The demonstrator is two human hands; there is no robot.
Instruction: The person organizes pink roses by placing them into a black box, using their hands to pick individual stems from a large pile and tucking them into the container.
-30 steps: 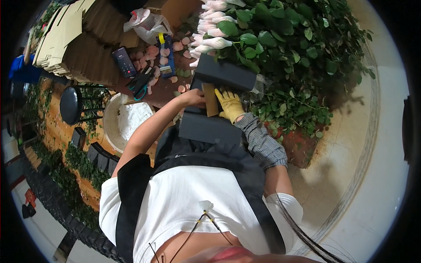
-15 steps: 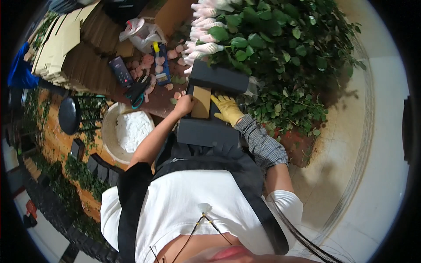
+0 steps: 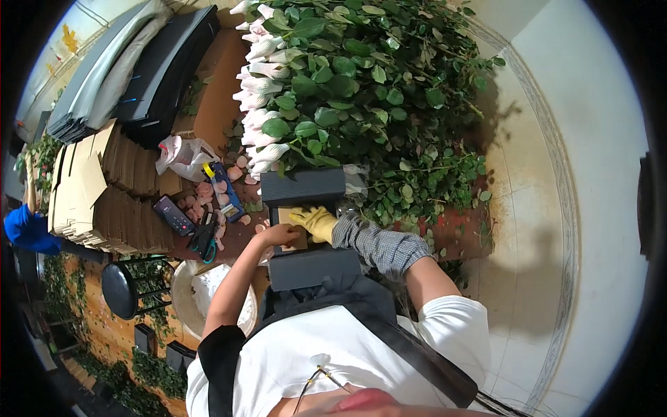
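A tan cardboard piece [image 3: 300, 243] lies on a dark sheet between two raised dark, ribbed panels, the far panel [image 3: 303, 185] and the near panel [image 3: 314, 270]. My bare left hand [image 3: 281, 235] rests at the cardboard's left side with its fingers curled in; whatever they may pinch is hidden. My right hand [image 3: 318, 224], in a yellow glove with a checked sleeve, reaches across from the right. Its fingers are stretched out and lie on the upper part of the cardboard, close to my left hand.
Leafy stems [image 3: 375, 90] with heads in pale netting [image 3: 260, 104] cover the far table. To the left are scissors [image 3: 203, 240], a phone-like device [image 3: 174, 215], pink petals and stacked cardboard [image 3: 111, 201]. A white tub [image 3: 184, 295] and black stool [image 3: 120, 290] stand below.
My gloved right hand has moved left from beside the cardboard onto it. My left hand has shifted inward over the cardboard. The whole view has swung, so the bench sits lower in it.
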